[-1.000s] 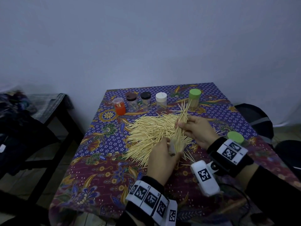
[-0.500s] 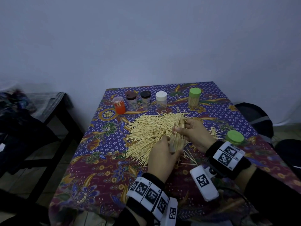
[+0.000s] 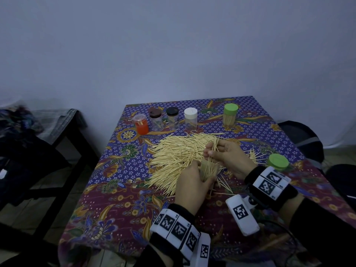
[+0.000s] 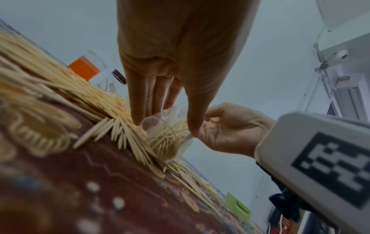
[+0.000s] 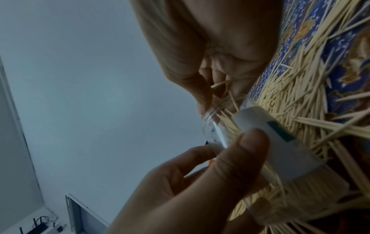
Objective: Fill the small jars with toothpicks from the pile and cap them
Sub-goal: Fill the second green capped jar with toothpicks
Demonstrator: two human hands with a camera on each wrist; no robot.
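Gripping the clear open jar (image 3: 209, 171) with my left hand (image 3: 192, 185), I am keeping its fingers curled round the wall and tilting its mouth toward the right hand (image 3: 229, 158). That right grip is pinching a small bunch of toothpicks (image 3: 213, 149) just above the jar's mouth.

Compared with a second ago, the bunch is sitting lower and shorter in the head view: the long fan that was sticking up past the fingers is now mostly down by the jar. I am reading that as the bundle going in, so this jar is nearing its fill, though a few sticks are crossing loosely in the pinch in the right wrist view and could snag on the rim.

From the left wrist view the jar (image 4: 168, 134) is already packed with sticks along its lower side, resting against the pile (image 3: 179, 151) on the tabletop (image 3: 119, 199).

At the far edge five jars are standing capped: an orange one with a clear cap (image 3: 141, 124), a brown-capped one (image 3: 155, 119), a black-capped one (image 3: 172, 118), a white-capped one (image 3: 190, 118), and a green-capped one (image 3: 230, 114) visibly full of toothpicks. What the middle three are holding I cannot tell. A loose green cap (image 3: 278, 162) is lying near my right wrist, well apart from the jar in hand.
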